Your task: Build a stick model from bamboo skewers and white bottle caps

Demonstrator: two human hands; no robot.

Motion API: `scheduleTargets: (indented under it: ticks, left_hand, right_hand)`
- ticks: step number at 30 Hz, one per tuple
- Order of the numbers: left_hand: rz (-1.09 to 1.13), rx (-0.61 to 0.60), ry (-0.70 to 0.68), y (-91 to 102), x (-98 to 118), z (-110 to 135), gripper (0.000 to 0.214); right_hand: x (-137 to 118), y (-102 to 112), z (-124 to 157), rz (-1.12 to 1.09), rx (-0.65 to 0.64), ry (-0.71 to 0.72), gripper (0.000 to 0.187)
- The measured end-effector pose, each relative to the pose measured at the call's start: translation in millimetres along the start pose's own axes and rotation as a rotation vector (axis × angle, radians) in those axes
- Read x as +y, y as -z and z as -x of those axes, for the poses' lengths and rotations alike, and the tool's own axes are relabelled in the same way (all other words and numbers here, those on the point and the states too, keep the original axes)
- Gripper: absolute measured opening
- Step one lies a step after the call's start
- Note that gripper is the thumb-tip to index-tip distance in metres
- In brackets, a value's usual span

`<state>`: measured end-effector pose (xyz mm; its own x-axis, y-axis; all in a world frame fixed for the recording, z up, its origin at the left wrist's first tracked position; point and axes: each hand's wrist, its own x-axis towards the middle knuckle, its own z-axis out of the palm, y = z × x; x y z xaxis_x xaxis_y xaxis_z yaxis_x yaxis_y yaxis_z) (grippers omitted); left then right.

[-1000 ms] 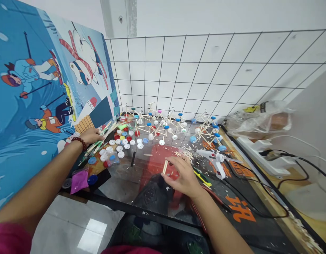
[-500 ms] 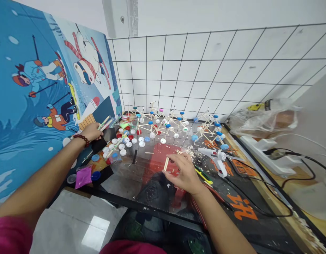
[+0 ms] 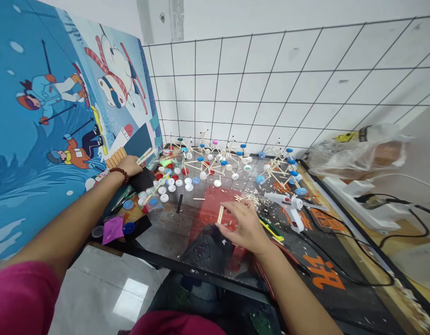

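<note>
Pinched between the thumb and fingers of my right hand (image 3: pixel 241 224) are two short wooden sticks (image 3: pixel 220 214), held upright above a red patch of the table. My left hand (image 3: pixel 129 166) reaches to the far left of the table, fingers closed on a bundle of longer wooden sticks (image 3: pixel 145 156). Several white bottle caps (image 3: pixel 171 188) lie to the right of that hand, with a few red and blue ones among them. One loose stick (image 3: pixel 198 199) rests on the table left of my right hand. More short pieces (image 3: pixel 238 198) lie just beyond its fingers.
Several stick-and-cap constructions (image 3: pixel 224 163) stand along the back. A white glue gun (image 3: pixel 288 207) lies right of my right hand, its cable running right. A yellow cutter (image 3: pixel 272 231), power strip (image 3: pixel 365 202), plastic bag (image 3: pixel 358 151) and pink packet (image 3: pixel 112 230) are around. A printed panel (image 3: pixel 61 135) borders the left.
My left hand has shifted slightly right and up with its sticks. My right hand keeps its pinch on the two short sticks, nearly still. The view has tilted a little.
</note>
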<state>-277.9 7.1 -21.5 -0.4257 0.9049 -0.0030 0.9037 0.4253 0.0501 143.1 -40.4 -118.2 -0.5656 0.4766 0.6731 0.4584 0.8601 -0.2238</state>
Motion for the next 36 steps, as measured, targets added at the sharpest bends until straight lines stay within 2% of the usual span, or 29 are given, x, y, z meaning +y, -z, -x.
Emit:
scheduleTargets:
  ticks: [4,9,14,17,18,19,20,21,23,24,26,28,30,34,36]
  left_hand:
    - [-0.060,0.010,-0.030,16.4,-0.1,5.4,0.029]
    - [-0.061,-0.039,-0.059,5.7,0.1,16.8,0.034]
    - [-0.041,0.018,-0.083,-2.4,1.0,38.5,0.032]
    - [0.063,0.190,-0.175,-10.9,32.2,69.3,0.037]
    - [0.295,0.303,-0.250,-17.1,50.2,81.6,0.034]
    - [0.568,0.320,-0.319,-24.8,70.8,94.2,0.032]
    - [0.811,0.179,-0.388,-33.5,92.7,106.4,0.031]
    - [1.017,-0.042,-0.424,-42.7,114.4,117.8,0.033]
    - [1.341,-0.460,-0.410,-59.5,152.2,135.9,0.039]
    - [1.457,-0.628,-0.397,-66.4,166.7,141.8,0.041]
    - [1.597,-0.834,-0.394,-76.8,185.5,147.5,0.040]
    - [1.637,-0.896,-0.410,-83.7,193.1,147.8,0.035]
    - [1.640,-0.883,-0.397,-88.3,193.7,147.0,0.031]
    - [1.712,-0.825,-0.220,-94.0,187.2,149.3,0.032]
    - [1.721,-0.805,-0.163,-95.4,183.1,151.3,0.034]
  right_hand:
    - [-0.7,-0.2,0.2,0.009,-0.015,0.005,0.043]
    - [-1.3,-1.1,0.0,0.018,-0.010,0.006,0.042]
    - [0.2,-2.8,0.3,0.005,0.005,-0.015,0.043]
    - [0.2,-3.5,0.3,-0.029,0.034,-0.012,0.045]
    - [-0.3,-3.3,0.1,-0.047,0.045,-0.010,0.047]
    - [-0.9,-2.8,-0.3,-0.063,0.056,-0.011,0.048]
    - [-1.4,-1.9,-0.7,-0.077,0.067,-0.013,0.049]
    - [-1.7,-0.8,-1.3,-0.086,0.076,-0.020,0.050]
    - [-1.0,1.7,-2.4,-0.091,0.094,-0.044,0.051]
    - [0.0,2.8,-2.9,-0.091,0.099,-0.059,0.051]
    - [3.3,4.3,-3.0,-0.097,0.099,-0.085,0.052]
    - [7.5,3.8,-1.8,-0.118,0.080,-0.099,0.053]
    - [11.8,1.4,0.2,-0.168,0.051,-0.111,0.057]
    - [19.0,-4.4,2.7,-0.311,0.002,-0.209,0.086]
    - [20.8,-5.9,1.7,-0.359,-0.019,-0.235,0.090]
